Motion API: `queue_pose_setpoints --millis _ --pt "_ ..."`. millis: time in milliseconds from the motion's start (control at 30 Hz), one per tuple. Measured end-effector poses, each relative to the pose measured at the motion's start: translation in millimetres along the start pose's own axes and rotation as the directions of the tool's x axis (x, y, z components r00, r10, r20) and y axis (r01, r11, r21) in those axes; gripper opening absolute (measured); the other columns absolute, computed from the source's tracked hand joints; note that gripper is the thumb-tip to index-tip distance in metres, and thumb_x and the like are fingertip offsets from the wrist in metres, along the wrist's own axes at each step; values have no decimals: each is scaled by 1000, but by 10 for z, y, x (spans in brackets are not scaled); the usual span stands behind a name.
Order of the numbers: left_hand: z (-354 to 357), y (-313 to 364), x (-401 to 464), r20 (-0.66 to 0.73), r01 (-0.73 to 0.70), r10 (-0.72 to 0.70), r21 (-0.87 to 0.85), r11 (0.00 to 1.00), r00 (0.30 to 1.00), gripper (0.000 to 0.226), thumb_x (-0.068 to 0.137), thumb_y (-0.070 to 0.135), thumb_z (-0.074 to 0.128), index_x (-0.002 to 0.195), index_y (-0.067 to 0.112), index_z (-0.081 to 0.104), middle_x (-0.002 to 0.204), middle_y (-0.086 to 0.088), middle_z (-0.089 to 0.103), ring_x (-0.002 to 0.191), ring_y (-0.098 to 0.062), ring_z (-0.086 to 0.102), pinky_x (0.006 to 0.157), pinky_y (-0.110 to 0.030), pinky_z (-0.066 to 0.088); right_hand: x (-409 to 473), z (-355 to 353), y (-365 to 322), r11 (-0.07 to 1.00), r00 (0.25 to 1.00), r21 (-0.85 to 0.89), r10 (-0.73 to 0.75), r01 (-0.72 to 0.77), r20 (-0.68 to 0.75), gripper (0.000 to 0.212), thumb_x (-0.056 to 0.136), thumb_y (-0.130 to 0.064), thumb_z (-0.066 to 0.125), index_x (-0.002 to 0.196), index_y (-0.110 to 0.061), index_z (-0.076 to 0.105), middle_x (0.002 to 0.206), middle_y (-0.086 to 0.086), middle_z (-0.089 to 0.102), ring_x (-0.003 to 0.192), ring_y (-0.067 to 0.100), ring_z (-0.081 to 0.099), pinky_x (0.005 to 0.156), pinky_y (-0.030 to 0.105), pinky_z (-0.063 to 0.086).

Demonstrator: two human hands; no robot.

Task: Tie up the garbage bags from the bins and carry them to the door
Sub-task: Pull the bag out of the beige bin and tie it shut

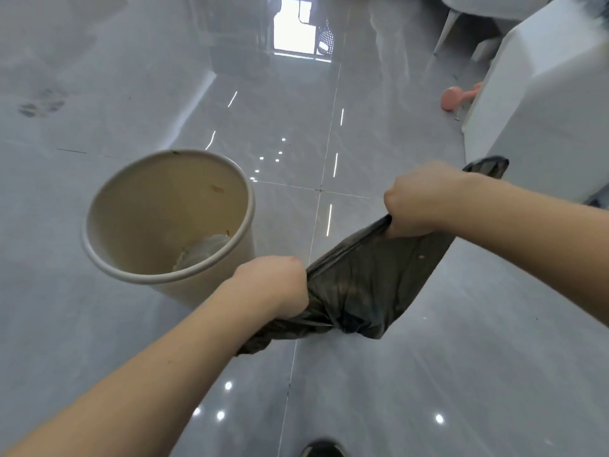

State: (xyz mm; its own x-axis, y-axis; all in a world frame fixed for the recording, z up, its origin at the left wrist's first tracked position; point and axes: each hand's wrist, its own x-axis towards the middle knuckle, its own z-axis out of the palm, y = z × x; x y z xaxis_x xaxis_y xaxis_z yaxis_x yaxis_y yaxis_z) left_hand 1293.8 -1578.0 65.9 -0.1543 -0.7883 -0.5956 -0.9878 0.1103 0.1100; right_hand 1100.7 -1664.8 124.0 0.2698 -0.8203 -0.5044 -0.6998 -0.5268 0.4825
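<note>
I see both fists on dark garbage bag, held above glossy grey tile floor. Left hand grips one gathered end, right hand other. Beige round bin just left, clear crumpled plastic inside. Pink dumbbell beside white furniture.

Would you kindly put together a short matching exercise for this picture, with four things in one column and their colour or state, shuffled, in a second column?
Things:
1. garbage bag
2. bin
3. dumbbell
4. shoe

Colour or state:
A. pink, lying on the floor beside white furniture
B. cream, standing on the floor with no black bag in it
C. dark grey, stretched between the left hand and the right hand
D. black, at the bottom edge of the view

Pairs: 1-C, 2-B, 3-A, 4-D
</note>
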Motion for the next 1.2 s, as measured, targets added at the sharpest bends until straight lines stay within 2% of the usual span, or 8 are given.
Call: queue_pose_setpoints --millis 167,333,433,500,600,733,967,1200 --pt "424 -74 78 201 80 -140 282 956 970 22 90 22 48 109 17 57 106 -5 62 99 -30 61 84 -40 52 39 478 -436 997 906 72 -5 -28 422 77 68 -78 59 120 -21 62 97 2 61 87 28 59 76 34 48" --pt "900 -174 135 277 97 -240 445 890 931 46 88 20 45 134 17 47 134 -13 41 123 -33 33 102 -46 31 140 962 -811 957 553 250 -131 -145 823 60 88 -50 58 131 -9 49 88 8 77 72 23 65 87 33 49" --pt "932 -228 189 425 208 -166 -54 977 890 24 89 16 46 102 4 63 101 -18 64 83 -29 55 73 -36 47 170 1076 -767 936 445 352 -303 -28 843 45 92 -50 52 102 -11 74 63 1 52 59 19 44 73 29 41" --pt "795 -218 208 536 399 -96 -485 778 839 24 90 10 40 74 2 57 73 -17 60 53 -24 50 50 -28 43 188 1089 -591 815 386 551 -457 -180 802 40 94 -44 52 83 -14 77 51 -3 36 51 16 32 57 25 27" --pt "489 -185 274 457 422 -81 -719 553 886 25 82 0 35 63 4 52 56 -12 53 37 -15 33 43 -18 29 202 1035 -197 159 597 864 -662 -478 452 33 88 -34 58 67 -11 66 43 -6 30 42 9 28 47 19 28" --pt "94 -59 366 119 122 -31 -928 351 992 29 74 -3 32 82 0 59 54 -17 61 39 -24 52 45 -30 44 153 914 195 -716 881 640 -456 -280 -124 29 87 -30 51 63 -15 56 43 -6 37 47 11 38 55 21 38" --pt "439 19 447 -584 -399 -211 -734 550 784 21 62 6 37 71 25 40 57 4 47 50 -17 39 43 -29 31 30 1147 -492 -985 919 73 -175 -159 -354 16 63 -19 80 67 -10 68 64 5 60 56 17 56 56 24 51" --pt "1366 57 715 72 261 -252 -348 900 965 56 80 53 50 114 11 33 100 -7 62 93 -32 60 75 -38 49 150 1595 -1124 -980 977 -161 -82 -115 -198 16 59 -22 80 60 -16 65 67 1 63 60 19 56 61 28 51"
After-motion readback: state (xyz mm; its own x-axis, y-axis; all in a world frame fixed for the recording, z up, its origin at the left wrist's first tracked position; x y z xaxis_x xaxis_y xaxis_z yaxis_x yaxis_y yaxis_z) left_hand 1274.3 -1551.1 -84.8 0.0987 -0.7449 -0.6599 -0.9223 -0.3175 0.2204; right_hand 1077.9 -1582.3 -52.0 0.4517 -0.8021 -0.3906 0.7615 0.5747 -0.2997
